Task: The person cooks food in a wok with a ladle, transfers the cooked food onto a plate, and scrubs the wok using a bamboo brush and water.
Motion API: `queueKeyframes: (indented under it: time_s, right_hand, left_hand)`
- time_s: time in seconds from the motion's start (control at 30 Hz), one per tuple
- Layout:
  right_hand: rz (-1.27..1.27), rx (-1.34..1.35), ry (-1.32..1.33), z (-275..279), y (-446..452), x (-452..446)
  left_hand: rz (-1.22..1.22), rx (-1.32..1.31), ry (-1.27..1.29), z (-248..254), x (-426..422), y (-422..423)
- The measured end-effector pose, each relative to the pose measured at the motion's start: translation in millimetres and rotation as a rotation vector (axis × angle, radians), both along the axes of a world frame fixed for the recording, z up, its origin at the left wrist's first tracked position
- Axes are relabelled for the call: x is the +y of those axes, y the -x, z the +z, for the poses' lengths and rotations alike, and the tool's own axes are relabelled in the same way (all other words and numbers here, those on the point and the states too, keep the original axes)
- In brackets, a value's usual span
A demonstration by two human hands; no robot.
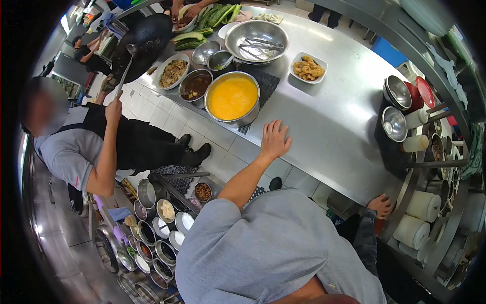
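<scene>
My left hand [276, 139] lies on the steel counter [329, 131] near its edge, fingers spread and holding nothing. Just beyond it stands a steel pot of yellow liquid [233, 99], apart from the fingers. My right hand [380, 205] rests at the counter's near right corner, fingers apart and nothing visible in them. A dark patterned sleeve covers that forearm. Farther back on the counter is a white dish of golden fried food [309, 68]. Behind the pot sits a steel colander [256, 40] with tongs [260, 45] in it.
At left a co-worker [81, 147] holds a ladle [124, 76] by a black wok [144, 45]. A bowl of brown sauce [196, 86] and cucumbers [217, 16] are on the counter. Shelves hold steel bowls [394, 124] at right. Several seasoning containers [164, 252] stand lower left.
</scene>
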State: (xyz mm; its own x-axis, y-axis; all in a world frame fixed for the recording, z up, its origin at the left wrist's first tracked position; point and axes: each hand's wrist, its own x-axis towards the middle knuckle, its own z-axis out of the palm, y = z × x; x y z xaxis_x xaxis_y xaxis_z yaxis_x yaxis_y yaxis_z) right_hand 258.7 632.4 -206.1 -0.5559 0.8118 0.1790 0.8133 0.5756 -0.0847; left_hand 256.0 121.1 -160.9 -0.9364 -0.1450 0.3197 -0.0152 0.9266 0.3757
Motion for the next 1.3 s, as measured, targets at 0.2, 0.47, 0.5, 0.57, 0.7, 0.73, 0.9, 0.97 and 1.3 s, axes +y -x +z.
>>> queueKeyframes:
  time_s: [0.2,0.47,0.5,0.57,0.7,0.73,0.9,0.97,1.3]
  right_hand:
    - [0.007,0.038,0.037,4,-1,-2]
    - [0.010,0.036,0.037,1,-1,-1]
    - [0.014,0.047,0.018,-2,-1,1]
    - [0.020,0.060,-0.001,-6,-1,4]
    - [0.013,0.057,0.000,-8,-1,4]
    - [0.005,0.056,0.000,-8,0,4]
    - [0.028,0.059,-0.037,-1,-2,-4]
    - [0.029,0.067,-0.057,-3,-3,-2]
    - [0.002,0.030,-0.001,4,-1,-5]
  left_hand:
    - [-0.003,0.002,0.000,2,1,0]
    - [-0.005,-0.006,0.009,4,1,0]
    - [-0.004,-0.006,0.010,4,1,0]
    - [-0.001,-0.005,0.011,3,0,1]
    - [0.001,0.008,0.014,2,0,-1]
    - [-0.002,0.017,0.013,1,0,0]
    - [0.005,0.025,0.005,3,1,1]
    - [0.001,0.016,0.003,1,2,2]
    - [-0.007,0.011,-0.004,-1,0,1]
